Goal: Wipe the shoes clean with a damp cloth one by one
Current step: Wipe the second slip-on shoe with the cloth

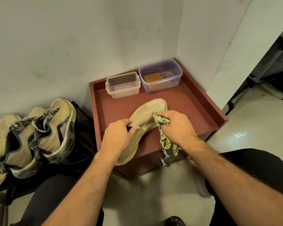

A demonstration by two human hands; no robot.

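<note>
A tan knit shoe (148,111) lies on the reddish-brown cabinet top (186,105), toe pointing away from me. My left hand (119,136) grips its collar at the heel end. My right hand (176,126) holds a bunched yellow-green patterned cloth (162,121) against the shoe's right side; the cloth's tail hangs down over the cabinet's front edge. Two more tan shoes with grey laces (55,132) (15,142) stand on a dark rack at the left.
At the back of the cabinet top stand a clear plastic box (122,84) and a purple-tinted plastic tub (160,75) holding water and a brown object. A raised rim runs around the cabinet top. Walls close in behind and right. My knees flank the cabinet.
</note>
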